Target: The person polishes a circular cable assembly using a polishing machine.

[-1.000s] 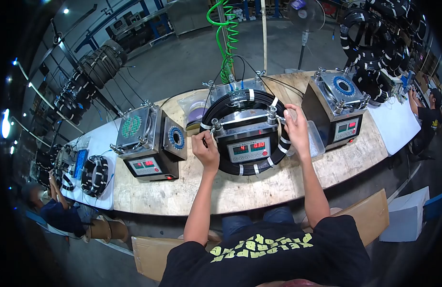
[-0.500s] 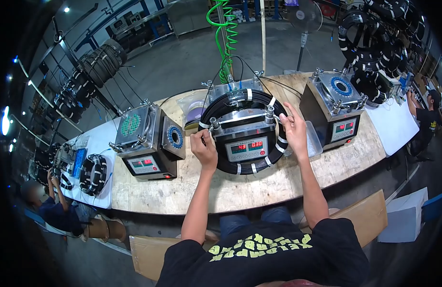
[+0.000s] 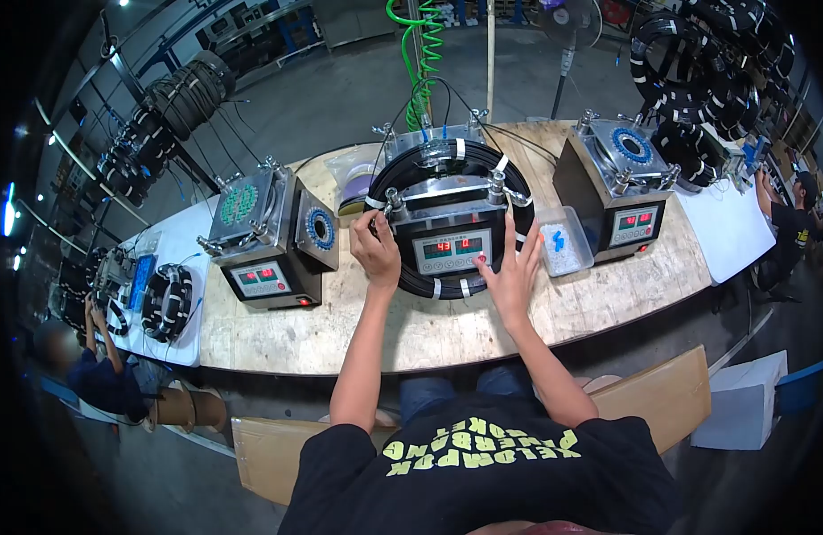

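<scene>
A black machine with a red digital display stands in the middle of the wooden bench, and a coil of black cable with white bands lies around it. My left hand is at the coil's left side, beside the machine's left clamp, fingers curled; what they hold, if anything, is hidden. My right hand is spread in front of the machine's right side, its thumb at the red button by the display and its fingers pointing up toward the right clamp.
More machines stand at left and right on the bench. A clear tray with blue pieces sits right of the coil. Cable coils lie at left. Co-workers are at both sides.
My right hand has moved down and left from the right clamp to the display's button. The clear tray now shows more fully. The whole view has shifted slightly.
</scene>
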Motion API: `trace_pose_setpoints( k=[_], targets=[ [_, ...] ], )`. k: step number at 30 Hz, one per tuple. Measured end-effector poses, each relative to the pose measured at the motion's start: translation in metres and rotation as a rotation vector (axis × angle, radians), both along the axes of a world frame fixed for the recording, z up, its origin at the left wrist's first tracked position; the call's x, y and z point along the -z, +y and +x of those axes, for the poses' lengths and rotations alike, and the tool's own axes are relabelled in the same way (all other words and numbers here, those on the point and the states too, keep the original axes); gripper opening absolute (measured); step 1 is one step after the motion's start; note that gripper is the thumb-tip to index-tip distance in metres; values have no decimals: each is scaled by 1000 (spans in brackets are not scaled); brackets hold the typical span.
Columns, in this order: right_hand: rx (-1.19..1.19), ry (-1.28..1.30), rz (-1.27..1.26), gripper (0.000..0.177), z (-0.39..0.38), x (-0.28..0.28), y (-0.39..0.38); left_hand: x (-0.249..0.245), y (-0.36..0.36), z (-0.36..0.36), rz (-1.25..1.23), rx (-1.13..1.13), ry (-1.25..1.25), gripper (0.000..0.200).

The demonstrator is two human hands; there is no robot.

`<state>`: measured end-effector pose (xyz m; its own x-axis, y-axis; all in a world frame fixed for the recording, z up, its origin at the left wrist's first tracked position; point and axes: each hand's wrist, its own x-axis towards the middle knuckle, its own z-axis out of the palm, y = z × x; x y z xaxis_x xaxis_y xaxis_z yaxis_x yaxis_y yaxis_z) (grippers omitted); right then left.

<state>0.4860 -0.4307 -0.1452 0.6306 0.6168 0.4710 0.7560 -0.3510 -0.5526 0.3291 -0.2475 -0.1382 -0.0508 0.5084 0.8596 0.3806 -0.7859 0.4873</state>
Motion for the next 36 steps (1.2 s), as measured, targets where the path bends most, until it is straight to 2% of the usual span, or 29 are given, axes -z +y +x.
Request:
trace_pose_setpoints(
  k=[5,6,9,15,20,23,26,29,31,33,36],
  targets=[
    [2,11,-39,114,-6,8,10,-2,-2,-3,-15,-20,5,21],
    [-7,2,-44,113,-6,6,10,-3,1,-2,31,-46,-27,27],
    [-3,-1,-65,107,-6,5,9,0,-5,-3,-163,0,-120,31],
    [-4,-41,-18,103,-7,18,12,-3,-3,-2,-155,-8,-119,41],
    [-5,-25,-24,97,-8,17,11,9,2,-1,-104,-29,-47,31],
    [-34,22,6,99,-7,15,10,8,4,-2,-18,-47,1,27],
    [-11,-54,-4,97,-4,14,8,5,6,-5,8,-30,21,24],
    [-21,-14,142,91,12,7,3,-6,2,-7,57,-7,54,22],
    [-7,113,313,81,29,-11,4,-11,5,-10,134,11,81,18],
    [7,-117,314,64,44,-32,7,-14,5,-15,175,42,155,15],
    [-134,-157,301,36,64,-52,20,-25,12,-27,216,115,279,17]
  ],
)
